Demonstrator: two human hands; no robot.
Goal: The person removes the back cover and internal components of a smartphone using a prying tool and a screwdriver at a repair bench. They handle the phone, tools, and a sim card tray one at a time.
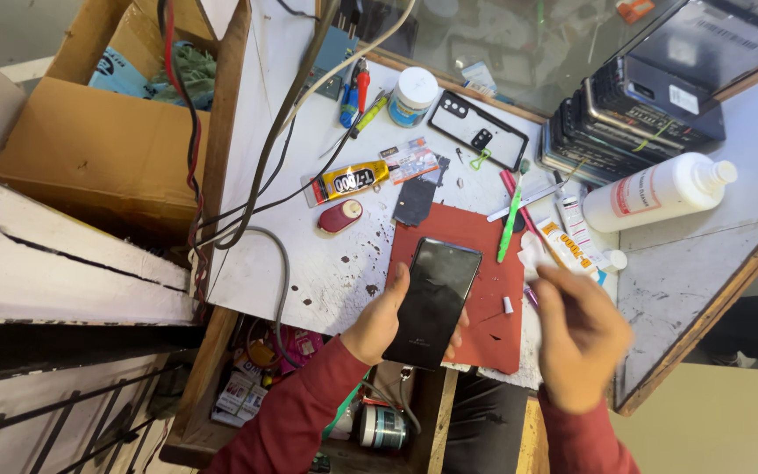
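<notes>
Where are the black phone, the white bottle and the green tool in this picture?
black phone (432,298), head view, middle of its dark screen.
white bottle (660,190), head view, middle of its body.
green tool (509,226), head view, middle of its handle.

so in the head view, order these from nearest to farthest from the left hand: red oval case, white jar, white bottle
1. Red oval case: just up and left of the left hand, on the white worktop.
2. White jar: much farther up, near the back edge.
3. White bottle: farthest, lying on its side far to the right.
</notes>
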